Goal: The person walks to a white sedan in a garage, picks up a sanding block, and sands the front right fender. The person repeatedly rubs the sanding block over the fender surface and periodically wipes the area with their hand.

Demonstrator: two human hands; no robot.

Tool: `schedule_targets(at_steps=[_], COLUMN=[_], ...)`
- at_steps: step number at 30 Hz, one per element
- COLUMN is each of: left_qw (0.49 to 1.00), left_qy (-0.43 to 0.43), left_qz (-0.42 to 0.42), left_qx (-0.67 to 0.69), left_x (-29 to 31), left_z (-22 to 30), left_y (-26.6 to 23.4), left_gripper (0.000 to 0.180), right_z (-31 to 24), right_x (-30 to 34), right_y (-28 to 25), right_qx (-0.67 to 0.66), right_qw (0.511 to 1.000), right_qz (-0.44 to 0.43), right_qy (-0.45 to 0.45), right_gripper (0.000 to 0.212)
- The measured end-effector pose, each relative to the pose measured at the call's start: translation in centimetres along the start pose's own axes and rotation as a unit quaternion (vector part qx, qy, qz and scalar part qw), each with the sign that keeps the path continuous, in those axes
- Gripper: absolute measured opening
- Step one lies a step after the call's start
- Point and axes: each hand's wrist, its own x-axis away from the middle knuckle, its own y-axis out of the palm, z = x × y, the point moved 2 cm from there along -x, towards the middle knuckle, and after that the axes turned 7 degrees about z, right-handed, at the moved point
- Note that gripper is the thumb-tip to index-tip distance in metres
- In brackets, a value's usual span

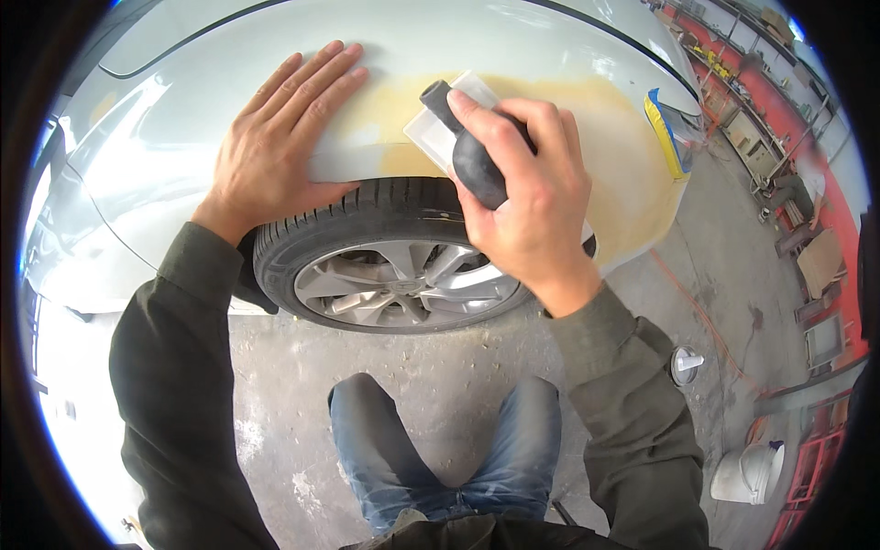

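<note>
My right hand is wrapped round the black, rounded body of what looks like a palm sander. Its pale, rectangular pad lies against the car's body panel just above the wheel arch. Yellowish filler patches cover the panel around the tool and on toward the right. To the left of the filler, my left hand rests flat on the white bodywork, fingers stretched out and thumb near the arch edge. Below both hands is the wheel, with a black tyre and silver rim.
Yellow and blue masking edges the light at the right. An orange hose or cord crosses the concrete floor. A small can and a white bucket stand right, near a red frame. Another person is by the far wall.
</note>
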Motion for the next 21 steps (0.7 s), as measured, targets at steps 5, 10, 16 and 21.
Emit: schedule_targets(at_steps=[5,10,16,21], left_qw=[1.000,1.000,0.999,0.998], left_qy=[0.008,0.008,0.025,0.026], left_qz=[-0.001,-0.009,-0.033,-0.027], left_qx=[-0.022,-0.002,-0.034,-0.049], left_x=[0.2,-0.6,0.9,-0.4], left_z=[-0.6,0.4,-1.0,-0.2], left_y=[-0.1,0.3,0.1,-0.1], left_gripper=[0.118,0.117,0.115,0.113], right_z=[4.9,-0.1,3.4,13.6], right_x=[1.0,0.5,2.4,10.1], right_y=[-4.5,0.4,-1.9,-9.7], right_qx=[0.002,-0.010,0.006,0.022], right_qw=[1.000,1.000,0.997,0.977], right_qz=[0.008,0.028,0.064,0.150], right_qy=[0.016,0.001,0.037,0.148], right_gripper=[0.052,0.066,0.061,0.048])
